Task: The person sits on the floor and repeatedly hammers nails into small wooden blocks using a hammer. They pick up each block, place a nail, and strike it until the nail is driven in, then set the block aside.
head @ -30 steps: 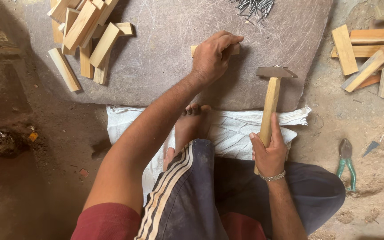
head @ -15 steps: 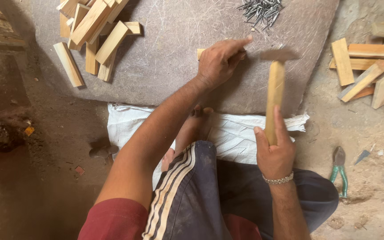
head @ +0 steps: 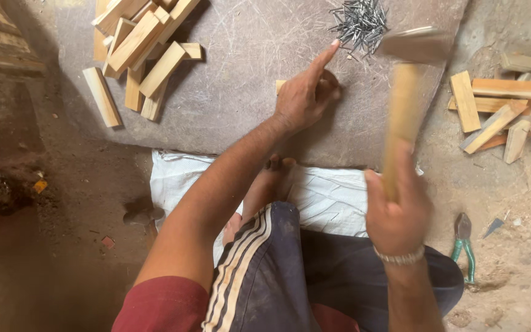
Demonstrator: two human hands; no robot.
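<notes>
The right hand [head: 399, 215] is clenched around the lower end of a wooden hammer handle, thumb wrapped across the front. The hammer [head: 404, 104] is blurred; its long axis runs nearly straight away from the person, tilted a little to the right, with the metal head [head: 414, 44] at the far end, crosswise to the handle. The head sits just right of the nail pile [head: 359, 23], over the grey slab [head: 241, 67].

The left hand [head: 305, 95] rests on the slab, fingers curled loosely over a small wooden block [head: 281, 85], of which only the near-left corner shows. Its index finger is stretched out, pointing up and to the right, with the tip just at the edge of the nail pile. Whether the hand pinches a nail cannot be made out.

The nails lie loose in a heap at the slab's far edge, in no container. On the slab's far-left part lies a heap of cut wooden blocks [head: 142, 49], most lying aslant. Off the slab to the right, on the dirt floor, lies another scatter of wooden pieces [head: 502, 101].

Just below the slab's near edge is a white sack [head: 327, 197] spread under the person's bare foot [head: 271, 178]. Right of the sack, on the floor, lie green-handled pliers [head: 464, 243]. Left of the sack lies a second hammer head [head: 139, 216], dark and partly in shadow.
</notes>
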